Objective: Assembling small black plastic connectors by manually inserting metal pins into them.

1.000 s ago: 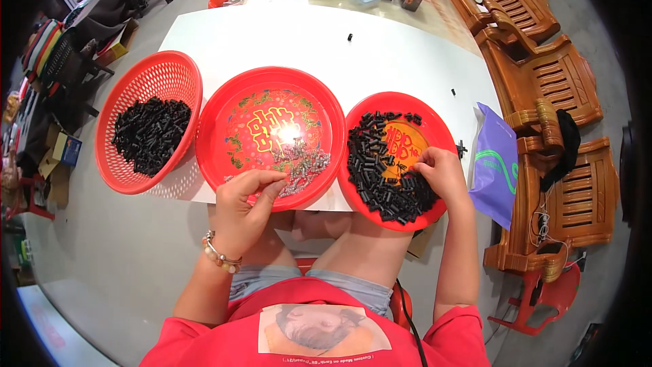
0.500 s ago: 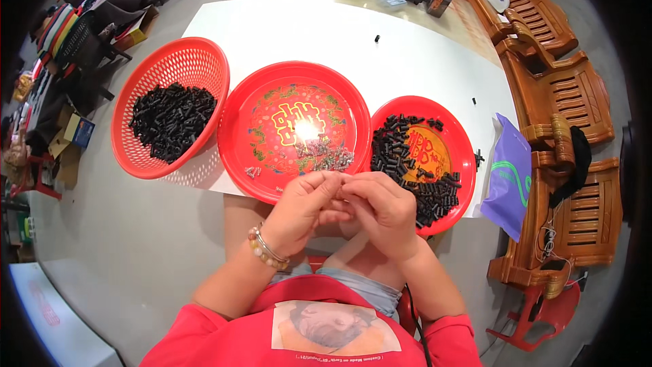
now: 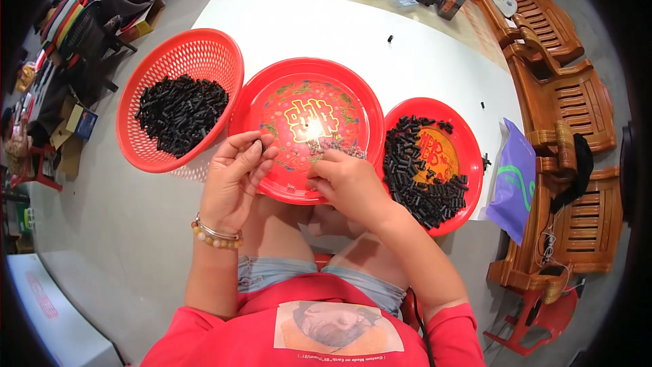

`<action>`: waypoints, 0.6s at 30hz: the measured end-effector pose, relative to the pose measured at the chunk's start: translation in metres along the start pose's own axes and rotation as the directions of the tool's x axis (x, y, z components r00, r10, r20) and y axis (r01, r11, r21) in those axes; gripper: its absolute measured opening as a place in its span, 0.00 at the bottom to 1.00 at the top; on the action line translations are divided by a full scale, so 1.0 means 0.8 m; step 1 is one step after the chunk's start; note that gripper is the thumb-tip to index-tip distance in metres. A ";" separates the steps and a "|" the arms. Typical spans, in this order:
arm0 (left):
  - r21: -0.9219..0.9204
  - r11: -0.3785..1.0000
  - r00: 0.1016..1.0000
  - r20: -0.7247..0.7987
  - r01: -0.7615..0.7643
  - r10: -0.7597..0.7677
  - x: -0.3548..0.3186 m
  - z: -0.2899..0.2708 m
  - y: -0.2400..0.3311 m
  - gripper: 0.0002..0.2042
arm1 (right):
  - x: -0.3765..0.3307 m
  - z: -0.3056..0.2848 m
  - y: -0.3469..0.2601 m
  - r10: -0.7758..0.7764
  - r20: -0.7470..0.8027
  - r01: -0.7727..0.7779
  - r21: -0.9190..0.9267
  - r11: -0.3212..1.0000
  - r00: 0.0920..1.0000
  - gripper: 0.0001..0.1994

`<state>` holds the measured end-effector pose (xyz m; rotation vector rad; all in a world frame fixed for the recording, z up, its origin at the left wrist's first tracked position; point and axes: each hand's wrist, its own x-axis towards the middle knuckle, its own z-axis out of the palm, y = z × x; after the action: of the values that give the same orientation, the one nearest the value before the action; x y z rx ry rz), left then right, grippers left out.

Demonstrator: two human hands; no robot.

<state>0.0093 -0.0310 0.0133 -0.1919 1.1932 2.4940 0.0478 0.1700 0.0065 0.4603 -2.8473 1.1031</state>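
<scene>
Currently, left hand (image 3: 235, 171) pinches small black piece (image 3: 263, 144) over left part of middle red tray (image 3: 305, 62). Right hand (image 3: 350, 180) at metallic bits (image 3: 319, 145) in tray; fingertip grip cannot tell. Black piece: probably light, stiff, slick; hold across mid-barrel.

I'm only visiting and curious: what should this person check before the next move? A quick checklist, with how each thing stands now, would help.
1. Left hand has a piece: ok, a small black piece shows at its fingertips.
2. Right hand has a piece: cannot tell, its fingertips are hidden from view.
3. Metal pieces within reach: ok, they lie in the middle tray, beside the right hand.
4. Black pieces in the right tray: ok, many are left.
5. All black pieces contained: not ok, a loose piece lies on the white table beyond the trays.
</scene>
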 end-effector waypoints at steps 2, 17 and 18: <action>0.013 1.000 1.000 0.000 -0.020 0.020 0.001 -0.001 0.000 0.10 | 0.008 0.010 0.000 -0.016 0.038 0.018 -0.047 0.999 0.999 0.05; -0.027 1.000 0.999 0.032 0.011 -0.010 0.003 -0.012 0.000 0.09 | 0.028 0.011 -0.010 -0.070 0.324 0.160 -0.263 0.951 0.944 0.05; -0.027 1.000 0.999 0.032 0.012 -0.011 0.003 -0.011 0.000 0.09 | 0.028 0.010 -0.009 -0.079 0.339 0.174 -0.262 0.949 0.938 0.05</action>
<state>0.0069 -0.0370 0.0070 -0.1645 1.1431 2.4953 0.0292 0.1536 0.0084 0.8606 -3.1277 0.6211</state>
